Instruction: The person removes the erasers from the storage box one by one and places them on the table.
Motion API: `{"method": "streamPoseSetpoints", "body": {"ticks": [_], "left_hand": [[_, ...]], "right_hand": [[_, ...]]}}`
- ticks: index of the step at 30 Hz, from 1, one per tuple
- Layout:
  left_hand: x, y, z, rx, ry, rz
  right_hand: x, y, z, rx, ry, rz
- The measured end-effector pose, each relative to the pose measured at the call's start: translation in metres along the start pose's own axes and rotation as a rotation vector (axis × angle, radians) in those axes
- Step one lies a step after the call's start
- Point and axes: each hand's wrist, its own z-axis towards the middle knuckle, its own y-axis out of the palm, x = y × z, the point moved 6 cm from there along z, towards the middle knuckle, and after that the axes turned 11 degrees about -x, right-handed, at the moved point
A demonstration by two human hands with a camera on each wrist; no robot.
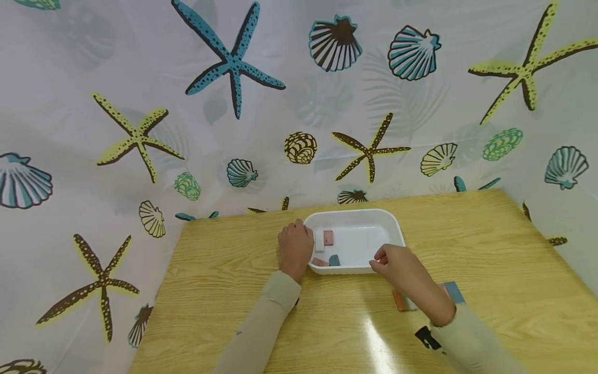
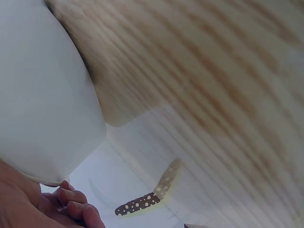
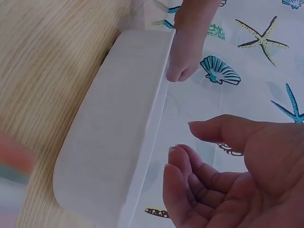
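The white tray (image 1: 357, 270) lies near the table's back edge. Inside, toward its left end, are a white block (image 1: 319, 242), a pink block (image 1: 328, 238), a second pink piece (image 1: 320, 262) and a blue piece (image 1: 334, 260). My left hand (image 1: 296, 248) grips the tray's left rim; in the left wrist view its fingers (image 2: 76, 202) curl at the rim. Over the front right corner of the tray is my right hand (image 1: 397, 264), holding nothing. The right wrist view shows a gap between its thumb and loosely bent fingers (image 3: 183, 183), beside the tray wall (image 3: 114, 118).
Right of and in front of the tray, partly beneath my right forearm, lie an orange block (image 1: 399, 301) and a blue block (image 1: 454, 292), with other coloured pieces between. A patterned cloth (image 1: 280, 182) hangs behind the wooden table (image 1: 224, 280).
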Motion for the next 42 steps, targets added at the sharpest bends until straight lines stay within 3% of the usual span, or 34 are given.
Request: {"method": "streamPoseSetpoints", "body": {"ticks": [8, 18, 24, 31, 35, 42], "left_hand": [[0.001, -0.002, 0.0, -0.008, 0.002, -0.005], [0.0, -0.002, 0.001, -0.027, -0.012, -0.005], [0.001, 0.0, 0.004, -0.058, -0.033, 0.0], [0.0, 0.0, 0.005, -0.032, -0.021, 0.008], [0.0, 0.0, 0.005, -0.022, -0.013, 0.01], [0.0, 0.0, 0.005, -0.011, -0.011, 0.005]], "right_hand": [[-0.016, 0.009, 0.035, -0.038, -0.061, -0.053], [-0.019, 0.033, 0.071, -0.129, -0.173, -0.023], [-0.023, 0.04, 0.083, -0.181, -0.209, -0.005], [-0.031, 0.055, 0.098, -0.262, -0.308, 0.024], [-0.037, 0.064, 0.104, -0.275, -0.375, -0.016], [-0.04, 0.071, 0.113, -0.309, -0.361, -0.052]]}}
